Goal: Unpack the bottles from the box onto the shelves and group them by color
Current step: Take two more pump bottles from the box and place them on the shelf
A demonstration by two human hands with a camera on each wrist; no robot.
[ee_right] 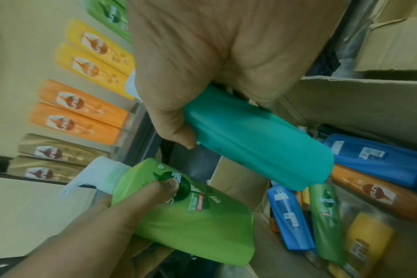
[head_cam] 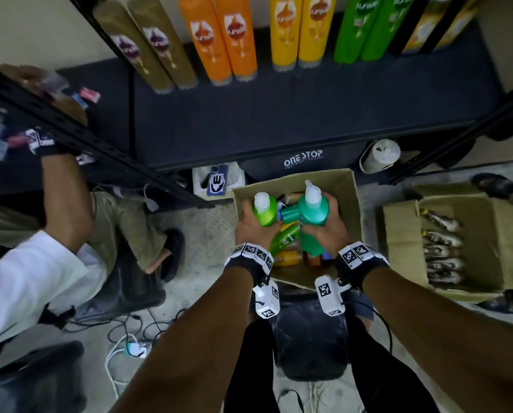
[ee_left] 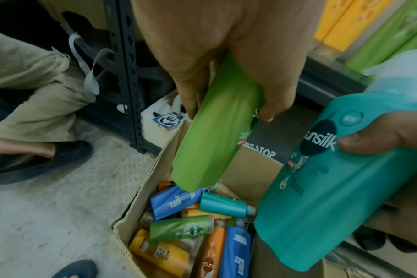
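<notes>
My left hand [head_cam: 249,225] grips a light green bottle [head_cam: 264,210] with a white cap, held just above the open cardboard box [head_cam: 355,204]. My right hand [head_cam: 326,228] grips a larger teal bottle [head_cam: 312,222], also white-capped, over the same box. In the left wrist view the green bottle [ee_left: 217,127] hangs over blue, green, orange and yellow bottles lying in the box [ee_left: 136,212], with the teal bottle [ee_left: 326,188] to its right. The right wrist view shows the teal bottle [ee_right: 257,137] and the green one [ee_right: 191,212]. On the dark shelf [head_cam: 294,120] stand gold, orange, yellow and green bottles in pairs.
A second person [head_cam: 35,281] in a white sleeve crouches at the left, reaching up to another shelf. Another cardboard box [head_cam: 451,242] with dark packets sits on the floor to the right. Cables and a power strip [head_cam: 133,348] lie on the floor at lower left.
</notes>
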